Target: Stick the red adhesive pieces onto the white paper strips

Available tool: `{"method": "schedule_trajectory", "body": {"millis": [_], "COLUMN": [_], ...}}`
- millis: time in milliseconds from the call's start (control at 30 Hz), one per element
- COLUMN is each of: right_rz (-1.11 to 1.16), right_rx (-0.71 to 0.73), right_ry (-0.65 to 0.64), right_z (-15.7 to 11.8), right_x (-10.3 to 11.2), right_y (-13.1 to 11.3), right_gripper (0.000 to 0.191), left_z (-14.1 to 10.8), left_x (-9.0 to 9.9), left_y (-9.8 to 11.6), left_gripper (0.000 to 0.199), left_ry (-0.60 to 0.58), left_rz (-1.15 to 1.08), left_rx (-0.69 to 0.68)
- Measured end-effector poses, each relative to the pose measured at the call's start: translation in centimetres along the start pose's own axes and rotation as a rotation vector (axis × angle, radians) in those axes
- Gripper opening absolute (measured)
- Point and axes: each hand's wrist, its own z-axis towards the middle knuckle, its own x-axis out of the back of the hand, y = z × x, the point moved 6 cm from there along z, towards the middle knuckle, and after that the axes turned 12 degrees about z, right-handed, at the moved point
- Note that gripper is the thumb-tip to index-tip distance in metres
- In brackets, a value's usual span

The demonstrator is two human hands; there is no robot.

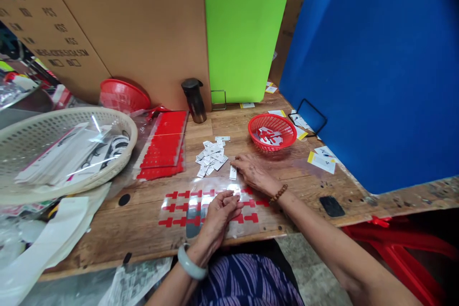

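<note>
My right hand [255, 173] reaches across the table with its fingers closed at the upper end of a small white printed tag [233, 173]. Just left of it lies a loose pile of similar white tags [211, 155]. My left hand [223, 213] rests over a clear plastic sheet [168, 201] that bears rows of red T-shaped stickers [183, 207]. Its thumb and fingertips are pressed together, and anything between them is too small to make out. The hand covers some of the stickers.
A red basket [254, 139] holds red and white pieces. Stacked red sheets [165, 138], a dark flask [195, 100] and a large pale basket [129, 146] of printed strips stand left. Green [244, 33] and blue [366, 71] boards rise behind. Yellow-edged cards [322, 162] lie right.
</note>
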Motion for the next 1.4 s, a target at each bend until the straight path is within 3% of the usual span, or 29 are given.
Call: {"method": "schedule_trajectory", "body": {"millis": [300, 600, 733, 933, 1100, 1300, 1400], "right_rz": [-0.08, -0.058, -0.033, 0.004, 0.086, 0.26, 0.251], "right_rx": [0.042, 0.047, 0.058, 0.093, 0.136, -0.138, -0.229], "right_ry": [-0.148, -0.176, -0.19, -0.112, 0.043, 0.275, 0.289], "right_z": [1.3, 2.4, 2.5, -1.3, -5.9, -10.4, -11.9], "right_x": [-0.4, -0.2, 0.0, 0.8, 1.8, 2.2, 1.4], "right_y": [2.0, 2.0, 1.8, -1.3, -4.1, -1.4, 0.1], "right_gripper": [0.011, 0.016, 0.016, 0.016, 0.018, 0.02, 0.014], "left_z": [0.1, 0.2, 0.3, 0.3, 0.3, 0.6, 0.9], "left_x": [-0.3, -0.1, -0.1, -0.5, -1.5, -1.7, -2.2], "left_y": [-0.1, -0.2, 0.0, 0.9, 1.2, 0.4, 0.6], "left_gripper": [0.029, 0.03, 0.02, 0.026, 0.009, 0.02, 0.022], "left_ry": [0.01, 0.014, -0.004, -0.11, -0.184, -0.132, -0.13], "left_rz": [-0.013, 0.02, 0.016, -0.117, -0.058, -0.009, -0.002], "left_rx": [-0.025, -0.026, -0.009, 0.041, 0.046, 0.065, 0.062]}}
